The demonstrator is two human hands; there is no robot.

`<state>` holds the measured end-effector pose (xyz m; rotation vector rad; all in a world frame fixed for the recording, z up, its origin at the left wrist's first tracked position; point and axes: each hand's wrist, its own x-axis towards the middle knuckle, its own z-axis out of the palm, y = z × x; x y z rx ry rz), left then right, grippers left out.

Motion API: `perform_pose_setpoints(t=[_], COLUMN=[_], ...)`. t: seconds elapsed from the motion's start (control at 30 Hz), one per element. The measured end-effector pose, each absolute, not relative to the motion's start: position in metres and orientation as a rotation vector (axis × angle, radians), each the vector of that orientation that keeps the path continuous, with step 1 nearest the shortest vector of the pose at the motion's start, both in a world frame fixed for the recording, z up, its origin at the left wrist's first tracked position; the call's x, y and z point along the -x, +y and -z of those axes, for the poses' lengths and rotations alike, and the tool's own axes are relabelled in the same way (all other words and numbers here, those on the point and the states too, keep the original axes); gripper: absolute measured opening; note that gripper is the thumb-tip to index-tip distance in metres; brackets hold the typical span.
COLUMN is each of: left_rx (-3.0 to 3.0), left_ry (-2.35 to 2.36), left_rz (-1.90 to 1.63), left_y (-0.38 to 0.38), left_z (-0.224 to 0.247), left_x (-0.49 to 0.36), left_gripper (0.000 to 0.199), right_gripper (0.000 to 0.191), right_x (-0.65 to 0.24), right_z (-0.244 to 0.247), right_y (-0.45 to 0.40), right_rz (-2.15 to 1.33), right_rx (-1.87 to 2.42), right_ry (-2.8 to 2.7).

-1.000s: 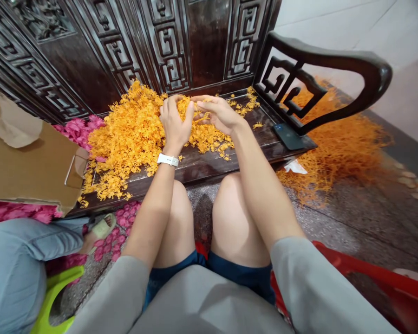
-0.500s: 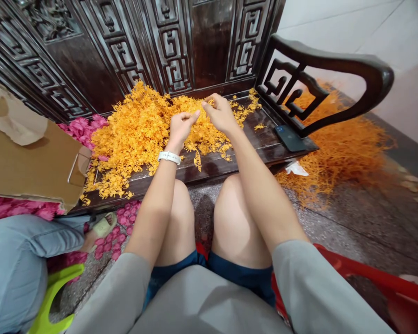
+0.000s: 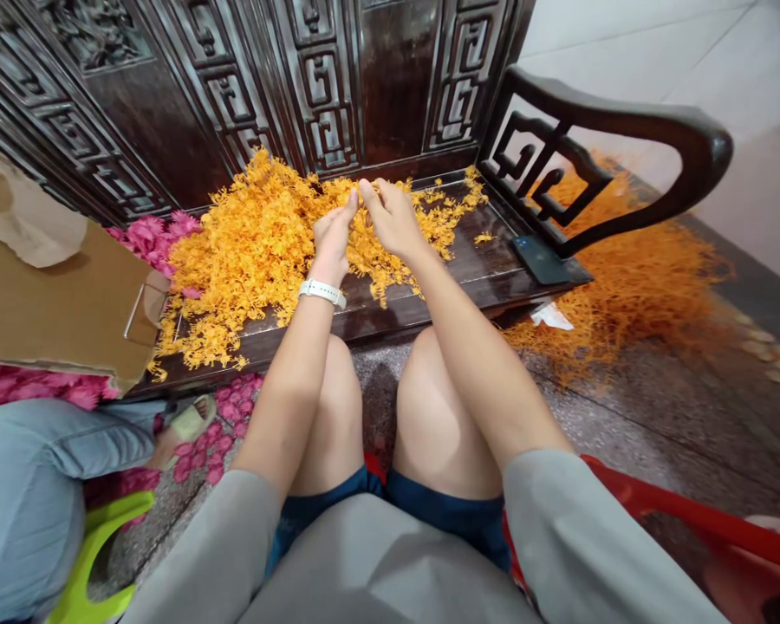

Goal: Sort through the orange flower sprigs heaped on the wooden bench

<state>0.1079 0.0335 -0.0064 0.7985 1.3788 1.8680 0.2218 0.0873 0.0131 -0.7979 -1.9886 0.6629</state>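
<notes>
A heap of small, curly yellow-orange plastic flower pieces (image 3: pixel 253 234) covers much of the dark wooden bench seat (image 3: pixel 422 299). My left hand (image 3: pixel 333 234), with a pale watch strap on its wrist, is held over the heap, thumb pressed to the fingers. Close beside it, thumbs nearly meeting, is my right hand (image 3: pixel 392 217), its fingers also closed together. Whatever sits between the fingertips is hidden or too small to name. Yellow pieces show just beneath and behind both hands.
A dark phone (image 3: pixel 544 260) lies at the seat's right end, beside the curved armrest (image 3: pixel 650 130). Orange strands (image 3: pixel 630 286) pile on the floor beyond. On the left stand a cardboard box (image 3: pixel 52 295), pink flower pieces (image 3: pixel 159 238) and another person's jeans-clad leg (image 3: pixel 26 494).
Both hands have come closer together, the right one shifting left and slightly down. My left hand has turned, its thumb now pointing upward.
</notes>
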Motion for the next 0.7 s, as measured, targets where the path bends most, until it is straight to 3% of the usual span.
perform_pose_setpoints(t=[0.17,0.37,0.7], left_rx=[-0.727,-0.555,-0.461], left_ry=[1.357,1.450,1.565], left_rz=[-1.943,-1.951,-2.153], left_y=[0.038,0.033,0.045], left_z=[0.007,-0.001,0.011], left_x=[-0.106,-0.100,-0.078], left_gripper=[0.055,0.039,0.047], right_gripper=[0.076,0.074,0.068], right_x=[-0.213,-0.215,-0.209], right_z=[-0.012,-0.011,-0.039], right_y=[0.080,0.085,0.049], right_rz=[-0.673,-0.603,-0.429], right_rx=[0.769,0.774,0.668], right_ry=[-1.978,-2.010,-2.213])
